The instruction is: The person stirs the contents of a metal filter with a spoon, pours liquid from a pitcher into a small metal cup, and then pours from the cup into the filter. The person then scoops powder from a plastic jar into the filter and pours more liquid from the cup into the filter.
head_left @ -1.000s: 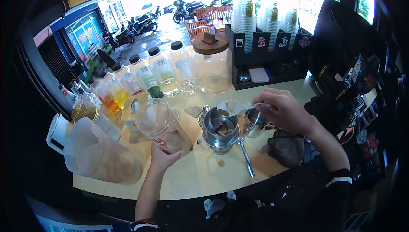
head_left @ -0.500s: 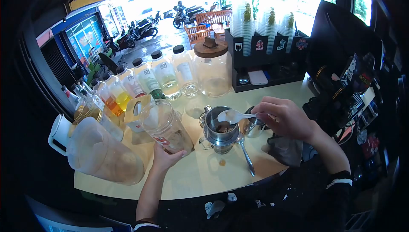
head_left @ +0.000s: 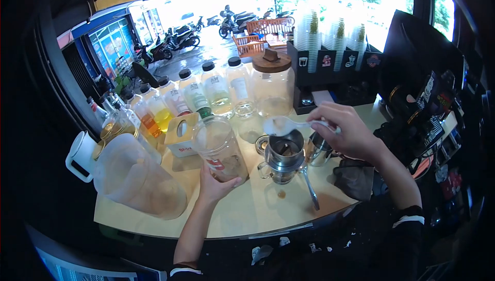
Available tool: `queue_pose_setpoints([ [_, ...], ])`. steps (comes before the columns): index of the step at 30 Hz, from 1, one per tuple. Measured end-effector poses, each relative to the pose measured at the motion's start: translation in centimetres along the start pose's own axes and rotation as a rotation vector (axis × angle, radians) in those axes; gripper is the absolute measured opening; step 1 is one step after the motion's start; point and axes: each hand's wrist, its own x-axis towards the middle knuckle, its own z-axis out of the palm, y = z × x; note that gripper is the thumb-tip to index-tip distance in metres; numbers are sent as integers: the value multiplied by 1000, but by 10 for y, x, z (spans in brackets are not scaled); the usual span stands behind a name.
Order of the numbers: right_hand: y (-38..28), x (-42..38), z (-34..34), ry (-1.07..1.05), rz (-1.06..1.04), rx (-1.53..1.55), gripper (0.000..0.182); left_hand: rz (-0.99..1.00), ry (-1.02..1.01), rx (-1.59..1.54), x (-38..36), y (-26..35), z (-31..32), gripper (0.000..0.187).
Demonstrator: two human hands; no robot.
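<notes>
My left hand (head_left: 214, 187) is wrapped round the lower side of a clear, open-topped jar (head_left: 219, 139) with red lettering and some brown contents at the bottom. In my right hand (head_left: 344, 130) is a white plastic spoon (head_left: 282, 125), pinched by its handle. Its bowl hovers over the far left rim of a metal drip coffee filter (head_left: 282, 163), apart from it. Dark coffee grounds (head_left: 286, 150) show inside the filter, which sits on a glass mug (head_left: 265, 169). A metal spoon (head_left: 311, 190) lies to the right, near a metal pitcher (head_left: 319, 149). A round lid (head_left: 261, 145) lies behind.
A large translucent pitcher (head_left: 149, 188) stands at the left. Several capped bottles (head_left: 215, 92) and a wooden-lidded jar (head_left: 274, 90) line the back. A black cup rack (head_left: 330, 69) holds stacked cups. A dark cloth (head_left: 355, 180) lies at the counter's right front.
The white spoon has risen from the filter's mouth and moved a little left of it. The view has shifted, so the counter appears further right. My left hand still holds the jar.
</notes>
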Motion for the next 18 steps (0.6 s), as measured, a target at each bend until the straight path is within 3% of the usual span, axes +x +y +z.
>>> queue_pose_setpoints([
  [6,-45,74,28,-65,-165,-30,13,4,49,168,1,20,-5,93],
  [11,-55,118,77,-231,-518,-438,16,-59,-16,171,1,18,-10,98],
  [15,-59,130,100,-340,-518,-490,18,-48,-26,261,0,22,-16,101],
  [17,-59,125,97,-246,-538,-485,15,139,95,218,-2,17,-18,98],
  [18,-57,121,92,-240,-536,-485,15,143,92,221,-2,17,-21,98],
])
